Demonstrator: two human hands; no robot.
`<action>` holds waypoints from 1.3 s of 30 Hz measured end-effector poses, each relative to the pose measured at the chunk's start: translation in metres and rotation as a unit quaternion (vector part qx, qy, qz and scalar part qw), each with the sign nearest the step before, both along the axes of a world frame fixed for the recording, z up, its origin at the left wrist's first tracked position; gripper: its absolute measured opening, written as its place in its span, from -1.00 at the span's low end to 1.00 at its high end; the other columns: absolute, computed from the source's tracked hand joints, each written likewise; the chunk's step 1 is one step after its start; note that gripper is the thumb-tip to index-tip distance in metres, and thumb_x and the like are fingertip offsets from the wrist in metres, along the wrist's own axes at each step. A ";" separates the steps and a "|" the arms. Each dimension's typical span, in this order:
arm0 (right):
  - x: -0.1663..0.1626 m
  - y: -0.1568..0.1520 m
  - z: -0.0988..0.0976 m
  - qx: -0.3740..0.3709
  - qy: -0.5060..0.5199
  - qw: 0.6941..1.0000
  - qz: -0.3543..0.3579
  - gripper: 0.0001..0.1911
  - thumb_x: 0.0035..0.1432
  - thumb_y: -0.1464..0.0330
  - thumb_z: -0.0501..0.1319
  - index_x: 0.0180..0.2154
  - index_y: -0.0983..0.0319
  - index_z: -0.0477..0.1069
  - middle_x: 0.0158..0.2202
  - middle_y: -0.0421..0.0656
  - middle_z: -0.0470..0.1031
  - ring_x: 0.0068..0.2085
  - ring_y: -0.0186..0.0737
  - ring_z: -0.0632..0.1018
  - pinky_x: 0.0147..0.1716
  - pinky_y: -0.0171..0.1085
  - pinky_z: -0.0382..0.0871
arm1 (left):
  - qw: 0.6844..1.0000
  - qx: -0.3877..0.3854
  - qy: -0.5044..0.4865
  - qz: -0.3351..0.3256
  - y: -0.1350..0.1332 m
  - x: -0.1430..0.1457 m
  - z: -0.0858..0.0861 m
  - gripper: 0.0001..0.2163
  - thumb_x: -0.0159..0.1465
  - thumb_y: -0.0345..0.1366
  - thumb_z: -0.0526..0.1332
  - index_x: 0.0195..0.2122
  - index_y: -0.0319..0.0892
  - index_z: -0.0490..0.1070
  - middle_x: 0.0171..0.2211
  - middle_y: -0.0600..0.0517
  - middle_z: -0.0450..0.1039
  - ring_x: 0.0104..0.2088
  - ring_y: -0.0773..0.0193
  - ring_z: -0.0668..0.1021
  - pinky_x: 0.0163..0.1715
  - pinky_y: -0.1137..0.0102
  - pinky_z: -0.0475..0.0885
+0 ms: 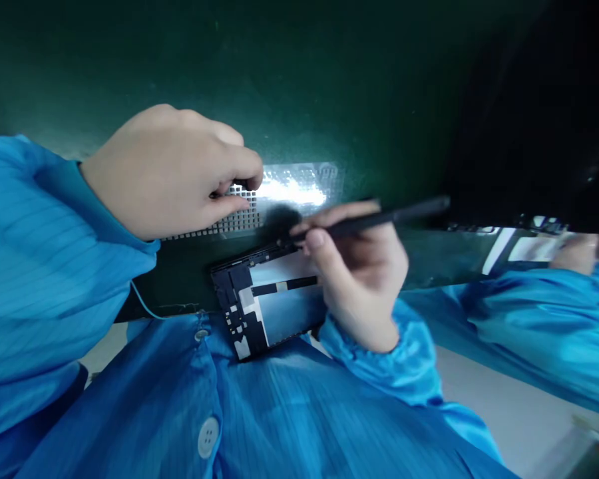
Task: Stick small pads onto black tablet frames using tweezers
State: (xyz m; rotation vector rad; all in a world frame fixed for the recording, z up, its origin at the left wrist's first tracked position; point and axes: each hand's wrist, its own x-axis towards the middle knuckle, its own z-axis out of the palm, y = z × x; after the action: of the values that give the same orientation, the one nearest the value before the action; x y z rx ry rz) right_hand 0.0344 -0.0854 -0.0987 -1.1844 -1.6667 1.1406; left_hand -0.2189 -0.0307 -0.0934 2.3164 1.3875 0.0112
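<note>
My left hand point(174, 173) is closed above a clear sheet point(329, 176) with rows of small square grey pieces point(237, 216). Its thumb and forefinger curl together, and a small dark bit shows between them, too hidden to name. In my right hand point(364, 279) is a slim black pen-like tool point(364, 225), gripped like a pencil and blurred by motion. The tool's lower end points toward the upper edge of an opened phone point(264, 289). This phone lies tilted at the table's near edge, its black frame and pale inner panel showing. My right fingers partly cover its right side.
The dark green tabletop point(299, 80) stretches away from me. A large black shape point(539, 133) fills the upper right. At the right edge are another person's blue sleeve point(544, 306) and hand point(576, 254), near a white item point(499, 249).
</note>
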 end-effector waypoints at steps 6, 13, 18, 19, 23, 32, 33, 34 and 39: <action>-0.006 -0.053 -0.019 0.102 0.003 0.993 -0.054 -0.67 0.35 0.63 0.31 0.05 0.19 0.46 -0.13 -0.13 0.60 -0.05 -0.25 0.71 -0.05 -0.22 0.70 | 0.999 -0.025 0.027 0.003 0.001 0.001 0.003 -0.60 0.44 0.01 0.10 0.03 -0.01 0.67 -0.18 0.05 0.58 -0.07 0.01 0.69 0.09 0.08 0.57; -0.006 -0.052 -0.015 0.113 -0.048 0.992 -0.038 -0.65 0.34 0.64 0.32 0.06 0.19 0.45 -0.10 -0.10 0.60 -0.03 -0.23 0.70 -0.04 -0.18 0.70 | 0.999 -0.036 0.038 0.003 0.003 0.000 0.006 -0.55 0.44 0.05 0.08 0.09 -0.01 0.66 -0.13 0.08 0.60 0.01 -0.04 0.71 0.15 0.05 0.57; 0.001 -0.023 0.007 0.083 -0.124 0.988 0.027 -0.73 0.41 0.53 0.37 0.07 0.15 0.50 -0.05 -0.09 0.68 -0.01 -0.15 0.73 0.00 -0.08 0.71 | 0.998 -0.049 0.046 0.006 0.003 0.002 0.007 -0.58 0.44 -0.01 0.10 0.10 -0.01 0.66 -0.12 0.07 0.60 0.03 -0.03 0.70 0.17 0.02 0.58; 0.002 -0.009 0.009 0.069 -0.125 0.988 0.053 -0.77 0.43 0.48 0.37 0.05 0.14 0.52 -0.04 -0.10 0.70 0.00 -0.14 0.74 0.03 -0.07 0.71 | 0.998 -0.050 0.043 0.007 0.003 0.003 0.007 -0.60 0.44 -0.03 0.10 0.10 0.00 0.66 -0.13 0.07 0.60 0.03 -0.03 0.70 0.18 0.02 0.58; 0.004 0.046 0.004 0.002 -0.109 0.982 0.157 -0.86 0.47 0.23 0.40 -0.02 0.09 0.56 -0.04 -0.14 0.73 0.02 -0.08 0.76 0.11 -0.02 0.74 | 0.998 -0.044 0.041 0.012 0.003 0.005 0.006 -0.65 0.46 -0.07 0.14 0.07 0.00 0.67 -0.16 0.05 0.59 -0.01 -0.01 0.69 0.16 0.02 0.58; 0.004 0.065 0.001 -0.036 -0.108 0.972 0.206 -0.76 0.46 0.08 0.38 -0.03 0.08 0.57 -0.03 -0.14 0.73 0.03 -0.05 0.75 0.12 -0.03 0.74 | 0.997 -0.058 0.044 0.021 0.005 0.004 0.006 -0.65 0.43 -0.03 0.16 0.04 0.03 0.67 -0.21 0.04 0.55 0.00 -0.10 0.70 0.13 -0.01 0.58; 0.003 0.067 0.002 -0.033 -0.110 0.971 0.209 -0.76 0.46 0.07 0.38 -0.04 0.08 0.57 -0.04 -0.13 0.73 0.02 -0.05 0.75 0.12 -0.02 0.73 | 0.997 -0.060 0.034 0.025 0.005 0.004 0.005 -0.63 0.43 -0.01 0.13 0.03 0.03 0.67 -0.21 0.03 0.54 0.01 -0.11 0.70 0.15 -0.02 0.57; 0.002 0.068 0.003 -0.031 -0.113 0.970 0.212 -0.76 0.46 0.07 0.38 -0.05 0.08 0.57 -0.04 -0.13 0.73 0.01 -0.04 0.75 0.12 -0.02 0.73 | 0.997 -0.063 0.024 0.027 0.005 0.004 0.005 -0.61 0.43 0.02 0.10 0.02 0.02 0.67 -0.22 0.03 0.53 0.02 -0.11 0.69 0.16 -0.03 0.56; 0.012 0.049 0.007 -0.047 -0.059 0.991 0.111 -0.73 0.43 0.05 0.42 -0.10 0.09 0.55 -0.14 -0.19 0.70 -0.13 -0.13 0.74 -0.03 -0.06 0.77 | 0.999 -0.035 -0.001 0.008 0.003 -0.001 0.003 -0.51 0.44 0.02 -0.03 0.06 0.00 0.65 -0.17 -0.03 0.57 -0.03 -0.07 0.67 0.12 0.01 0.54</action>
State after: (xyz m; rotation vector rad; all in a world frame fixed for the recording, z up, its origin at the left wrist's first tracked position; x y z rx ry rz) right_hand 0.0459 -0.0367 -0.0913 -1.1666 -1.8894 1.3202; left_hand -0.2197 -0.0277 -0.0902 2.2470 1.3832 -0.0304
